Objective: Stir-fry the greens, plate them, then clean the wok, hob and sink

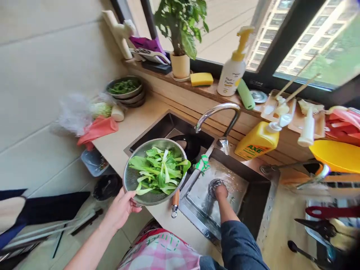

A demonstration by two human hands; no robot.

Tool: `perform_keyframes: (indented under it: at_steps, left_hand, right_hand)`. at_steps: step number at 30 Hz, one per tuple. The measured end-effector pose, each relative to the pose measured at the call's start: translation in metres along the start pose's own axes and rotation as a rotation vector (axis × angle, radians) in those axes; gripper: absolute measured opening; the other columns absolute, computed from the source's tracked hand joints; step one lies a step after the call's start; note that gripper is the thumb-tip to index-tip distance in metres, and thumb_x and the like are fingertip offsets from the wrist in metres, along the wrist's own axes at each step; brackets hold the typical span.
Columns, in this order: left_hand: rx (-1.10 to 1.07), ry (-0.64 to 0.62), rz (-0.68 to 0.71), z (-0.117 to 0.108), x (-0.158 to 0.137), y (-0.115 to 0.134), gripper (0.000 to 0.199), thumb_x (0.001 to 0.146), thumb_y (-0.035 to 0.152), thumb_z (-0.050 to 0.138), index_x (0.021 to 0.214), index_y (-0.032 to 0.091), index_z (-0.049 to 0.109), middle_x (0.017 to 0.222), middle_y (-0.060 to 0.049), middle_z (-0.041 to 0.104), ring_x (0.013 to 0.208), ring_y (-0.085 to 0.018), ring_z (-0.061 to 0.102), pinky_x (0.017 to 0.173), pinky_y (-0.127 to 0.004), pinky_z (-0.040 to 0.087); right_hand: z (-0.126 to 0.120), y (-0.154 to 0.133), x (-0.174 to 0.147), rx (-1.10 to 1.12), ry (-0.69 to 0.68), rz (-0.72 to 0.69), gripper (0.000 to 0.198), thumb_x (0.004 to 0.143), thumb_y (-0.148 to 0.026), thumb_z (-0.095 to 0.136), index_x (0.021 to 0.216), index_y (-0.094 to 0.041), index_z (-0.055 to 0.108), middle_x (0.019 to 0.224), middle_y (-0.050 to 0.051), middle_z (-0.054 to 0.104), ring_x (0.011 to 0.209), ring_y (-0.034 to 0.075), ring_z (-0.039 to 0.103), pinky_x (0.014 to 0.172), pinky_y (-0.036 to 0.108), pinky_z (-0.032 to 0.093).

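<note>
My left hand (pixel 123 206) grips the rim of a round metal colander (pixel 129 176), thumb on top and fingers beneath. Loose green bok choy leaves (pixel 161 170) fill the colander, held up beside the left sink basin. My right hand (pixel 221 192) reaches down into the right basin (pixel 234 170), which has water in it. Its fingers are blurred by the water near a dark round shape with ripples, perhaps the drain, so I cannot see what they touch. Beneath the colander pokes out a wooden handle (pixel 175 198) with a metal end.
A chrome faucet (pixel 216 108) arches over the left basin (pixel 168 123), where a black pan (pixel 194 146) lies. A green-and-white cloth (pixel 202 164) hangs on the divider. Behind stand a yellow AXE bottle (pixel 257 140) and a pump bottle (pixel 232 75). Stacked bowls (pixel 126 90) hold greens at the far left.
</note>
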State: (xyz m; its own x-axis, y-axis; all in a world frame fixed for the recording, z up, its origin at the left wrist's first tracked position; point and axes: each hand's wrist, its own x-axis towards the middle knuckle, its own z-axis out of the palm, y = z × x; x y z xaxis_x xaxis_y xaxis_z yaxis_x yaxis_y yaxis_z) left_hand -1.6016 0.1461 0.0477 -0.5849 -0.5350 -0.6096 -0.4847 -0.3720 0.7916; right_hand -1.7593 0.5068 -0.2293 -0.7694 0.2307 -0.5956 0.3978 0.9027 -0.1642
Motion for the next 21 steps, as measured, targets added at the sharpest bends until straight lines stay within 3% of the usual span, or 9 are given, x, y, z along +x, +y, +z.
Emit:
perform_keyframes:
  at_steps: [3, 6, 9, 11, 14, 17, 21]
  left_hand:
    - [-0.017, -0.021, -0.010, 0.000, -0.004, -0.001, 0.036, 0.062, 0.024, 0.067, 0.092, 0.023, 0.046, 0.054, 0.007, 0.057, 0.042, -0.011, 0.051, 0.035, -0.025, 0.052]
    - [-0.050, -0.058, -0.027, -0.002, -0.005, -0.004, 0.034, 0.063, 0.027, 0.066, 0.090, 0.022, 0.044, 0.051, 0.007, 0.055, 0.040, -0.010, 0.050, 0.035, -0.024, 0.051]
    - [-0.109, -0.118, -0.063, -0.005, -0.003, -0.006, 0.031, 0.062, 0.025, 0.064, 0.085, 0.021, 0.044, 0.050, 0.007, 0.054, 0.039, -0.009, 0.049, 0.033, -0.021, 0.048]
    - [-0.132, -0.165, -0.094, -0.004, 0.000, -0.005, 0.028, 0.062, 0.023, 0.063, 0.082, 0.021, 0.044, 0.048, 0.007, 0.054, 0.038, -0.009, 0.049, 0.033, -0.019, 0.047]
    - [-0.155, -0.223, -0.126, 0.008, 0.005, 0.000, 0.024, 0.062, 0.021, 0.061, 0.080, 0.021, 0.044, 0.046, 0.007, 0.053, 0.036, -0.009, 0.048, 0.031, -0.019, 0.045]
    - [-0.169, -0.247, -0.127, 0.028, 0.012, 0.007, 0.022, 0.062, 0.016, 0.060, 0.077, 0.021, 0.043, 0.045, 0.007, 0.052, 0.035, -0.010, 0.049, 0.032, -0.020, 0.046]
    - [-0.119, -0.287, -0.135, 0.046, 0.020, 0.005, 0.021, 0.068, 0.014, 0.058, 0.078, 0.021, 0.040, 0.049, 0.006, 0.056, 0.038, -0.011, 0.054, 0.034, -0.019, 0.048]
  right_hand:
    - [-0.006, -0.003, -0.011, -0.024, -0.016, 0.047, 0.029, 0.087, -0.030, 0.057, 0.108, -0.010, 0.060, 0.111, 0.014, 0.062, 0.100, 0.024, 0.062, 0.086, 0.041, 0.050]
    - [-0.012, -0.005, -0.029, 0.005, 0.029, -0.005, 0.030, 0.082, -0.026, 0.057, 0.105, -0.007, 0.060, 0.108, 0.022, 0.064, 0.100, 0.032, 0.063, 0.083, 0.042, 0.050]
    - [-0.011, -0.002, -0.050, 0.069, 0.110, -0.088, 0.039, 0.080, -0.031, 0.054, 0.112, -0.010, 0.054, 0.109, 0.019, 0.065, 0.099, 0.030, 0.064, 0.083, 0.040, 0.050]
    - [-0.007, 0.002, -0.062, 0.235, 0.213, -0.182, 0.041, 0.078, -0.039, 0.054, 0.111, -0.014, 0.052, 0.106, 0.014, 0.067, 0.096, 0.027, 0.065, 0.083, 0.037, 0.051]
    - [-0.002, 0.008, -0.078, 0.686, 0.367, -0.315, 0.046, 0.068, -0.055, 0.059, 0.097, -0.019, 0.055, 0.087, 0.008, 0.069, 0.083, 0.027, 0.067, 0.076, 0.037, 0.054]
    - [-0.009, 0.012, -0.101, 1.026, 0.406, -0.284, 0.049, 0.058, -0.060, 0.063, 0.084, -0.021, 0.055, 0.073, 0.005, 0.066, 0.072, 0.025, 0.066, 0.070, 0.037, 0.055]
    - [-0.033, 0.021, -0.139, 1.185, 0.401, -0.242, 0.046, 0.056, -0.056, 0.066, 0.082, -0.019, 0.056, 0.075, 0.005, 0.066, 0.073, 0.022, 0.065, 0.073, 0.034, 0.054]
